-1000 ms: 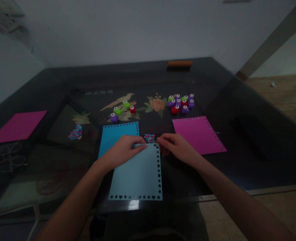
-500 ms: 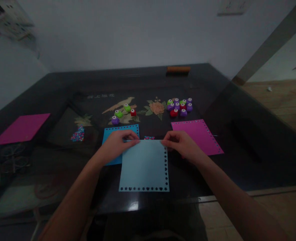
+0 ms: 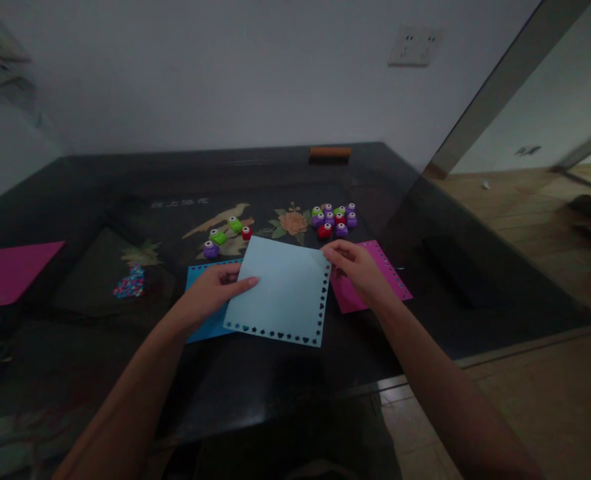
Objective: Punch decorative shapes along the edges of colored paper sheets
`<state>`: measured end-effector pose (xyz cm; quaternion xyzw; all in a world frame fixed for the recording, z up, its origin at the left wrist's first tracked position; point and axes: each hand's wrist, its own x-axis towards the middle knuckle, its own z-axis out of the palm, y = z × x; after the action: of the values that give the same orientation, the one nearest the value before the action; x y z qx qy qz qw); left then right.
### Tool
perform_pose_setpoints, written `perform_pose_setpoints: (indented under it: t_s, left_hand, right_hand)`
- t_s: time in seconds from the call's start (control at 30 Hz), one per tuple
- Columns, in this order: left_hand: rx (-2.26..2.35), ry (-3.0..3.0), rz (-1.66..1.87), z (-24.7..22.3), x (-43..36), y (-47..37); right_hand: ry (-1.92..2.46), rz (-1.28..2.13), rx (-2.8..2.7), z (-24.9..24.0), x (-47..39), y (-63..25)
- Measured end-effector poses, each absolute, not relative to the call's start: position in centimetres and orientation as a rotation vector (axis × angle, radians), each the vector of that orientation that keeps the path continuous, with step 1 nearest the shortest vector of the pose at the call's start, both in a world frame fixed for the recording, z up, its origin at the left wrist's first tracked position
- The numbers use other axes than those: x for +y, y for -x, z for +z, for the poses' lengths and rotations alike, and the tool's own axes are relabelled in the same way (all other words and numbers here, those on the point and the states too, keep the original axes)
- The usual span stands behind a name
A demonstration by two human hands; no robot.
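Note:
Between my hands is a light blue sheet of paper (image 3: 280, 287), slightly turned, with star and heart holes punched along its bottom and right edges. My left hand (image 3: 218, 287) pinches its left edge, thumb on top. At its upper right corner, my right hand (image 3: 355, 263) grips it between thumb and fingers. A darker blue sheet (image 3: 210, 327) with a punched top edge lies partly hidden under my left hand and the light sheet. Beside my right hand is a pink punched sheet (image 3: 390, 283), partly covered by that hand.
Several small coloured craft punches (image 3: 334, 220) cluster at the back right, and a few more punches (image 3: 218, 237) stand at the back left. Confetti (image 3: 130, 281) lies in a pile to the left, near a plain pink sheet (image 3: 13, 273). A brown roll (image 3: 330, 153) rests by the wall.
The light blue sheet has moved up and turned slightly clockwise. My left hand has shifted from its top edge to its left edge; my right hand stays on the upper right corner. The view has swung right.

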<state>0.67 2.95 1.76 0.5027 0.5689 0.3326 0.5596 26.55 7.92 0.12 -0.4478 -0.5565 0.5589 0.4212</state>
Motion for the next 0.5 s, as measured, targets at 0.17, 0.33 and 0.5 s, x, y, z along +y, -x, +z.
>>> perform_pose_setpoints:
  t_s: [0.17, 0.33, 0.5]
  left_hand:
    - [1.392, -1.087, 0.937, 2.16, 2.81, -0.89]
    - [1.464, -1.128, 1.072, 2.18, 2.77, -0.83]
    - [1.495, -1.247, 1.200, 1.74, 2.79, -0.79]
  right_hand:
    - [1.078, 1.589, -1.447, 0.35, 7.71, -26.69]
    - [1.042, 1.758, -1.342, 0.38, 7.74, -26.73]
    - [1.038, 1.860, -1.272, 0.16, 7.66, -26.38]
